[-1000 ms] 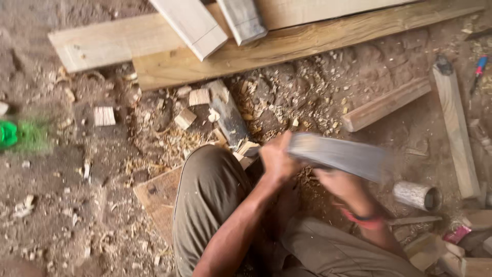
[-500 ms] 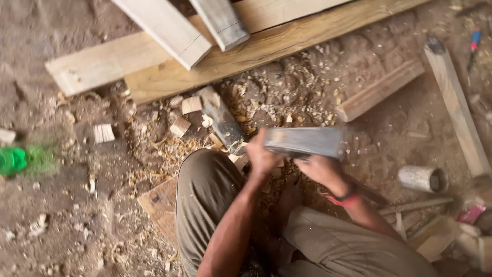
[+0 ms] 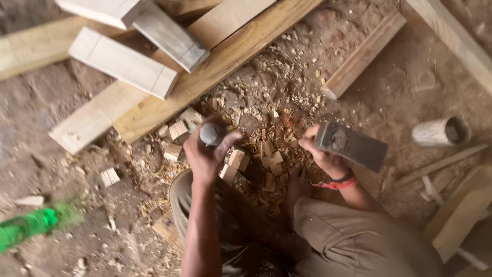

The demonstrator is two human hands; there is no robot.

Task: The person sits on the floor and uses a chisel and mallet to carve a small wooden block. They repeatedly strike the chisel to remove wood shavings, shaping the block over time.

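Note:
My left hand (image 3: 207, 154) is closed around a chisel (image 3: 211, 133), whose rounded grey butt end sticks up from my fist. In my right hand (image 3: 322, 153) I hold a squared wooden mallet block (image 3: 351, 146), raised to the right of the chisel and apart from it. A red band sits on my right wrist. Between my hands, small cut wood blocks and chips (image 3: 266, 164) lie on the dirt. The chisel's tip is hidden behind my fist. My knees in khaki trousers (image 3: 353, 236) frame the work spot.
Long planks (image 3: 225, 56) and two pale cut boards (image 3: 123, 61) lie across the top. A short beam (image 3: 364, 54) lies top right, a wooden cylinder (image 3: 441, 132) at right, more timber (image 3: 461, 215) lower right. A green bottle (image 3: 28, 228) lies at left. Sawdust covers the ground.
The mallet block swung across to the chisel and has now pulled back to the right. My left hand stayed on the chisel. The view tilted and shifted.

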